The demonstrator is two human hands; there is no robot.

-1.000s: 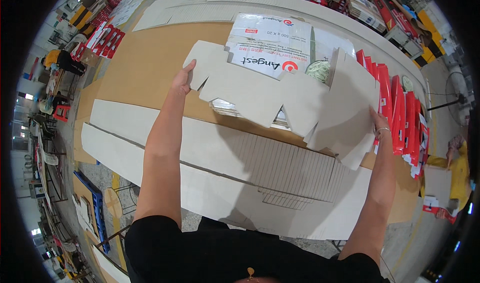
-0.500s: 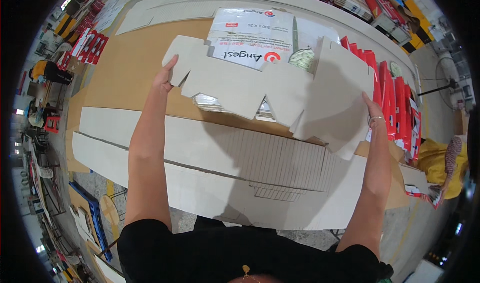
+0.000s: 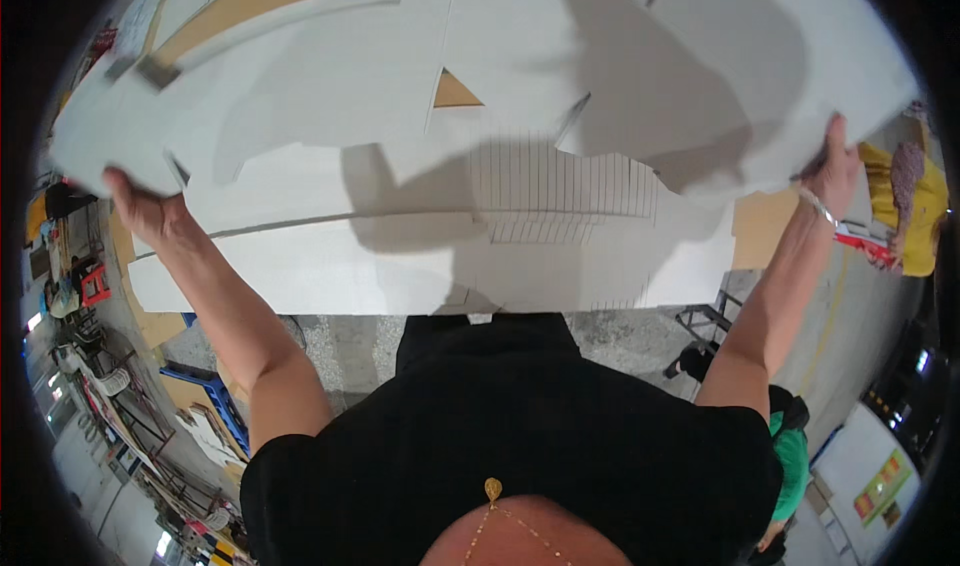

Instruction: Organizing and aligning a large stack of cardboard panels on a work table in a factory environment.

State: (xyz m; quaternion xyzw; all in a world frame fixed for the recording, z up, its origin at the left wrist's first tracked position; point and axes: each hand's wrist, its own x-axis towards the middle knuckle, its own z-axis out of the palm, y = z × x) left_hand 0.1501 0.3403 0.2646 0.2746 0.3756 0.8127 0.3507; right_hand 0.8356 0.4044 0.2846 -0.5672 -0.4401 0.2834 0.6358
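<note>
The left hand (image 3: 150,211) is part-curled round the left end of a white board (image 3: 330,86), most fingers hidden. The board spans both hands, held above fanned sheets (image 3: 560,181). The right hand (image 3: 832,174), also part-curled, grips its right end. Rightmost, a person (image 3: 930,216) wears yellow.

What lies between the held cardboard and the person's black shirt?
Head view: below the held cardboard, pale flat sheets, then grey floor and black trousers.

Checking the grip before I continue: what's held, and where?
A white cut-out cardboard sheet, by opposite ends: left hand at its left end, right hand at its right.
</note>
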